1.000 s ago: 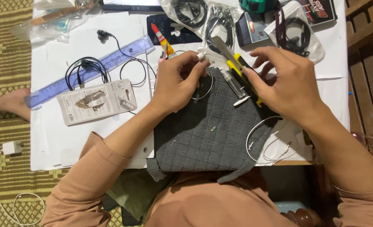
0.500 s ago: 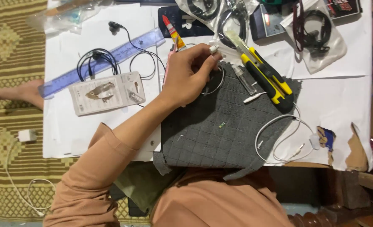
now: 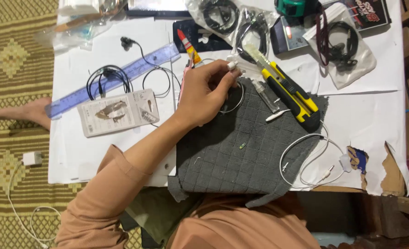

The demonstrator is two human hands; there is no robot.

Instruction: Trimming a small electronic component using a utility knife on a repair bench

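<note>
Ruler (image 3: 112, 76) and a flat packaged card (image 3: 119, 113) lie at the left on white paper. Mid-frame, the left hand (image 3: 204, 94) pinches a small white plug (image 3: 232, 65) in curled fingertips — just above the grey quilted cloth (image 3: 241, 157). Rightward, a yellow utility knife (image 3: 289, 92) rests across the cloth's corner, near a white cable (image 3: 312, 161).

Right hand withdrawn from view, yellow utility knife (image 3: 289, 94) laid on grey cloth (image 3: 241, 147) near its far right corner
</note>
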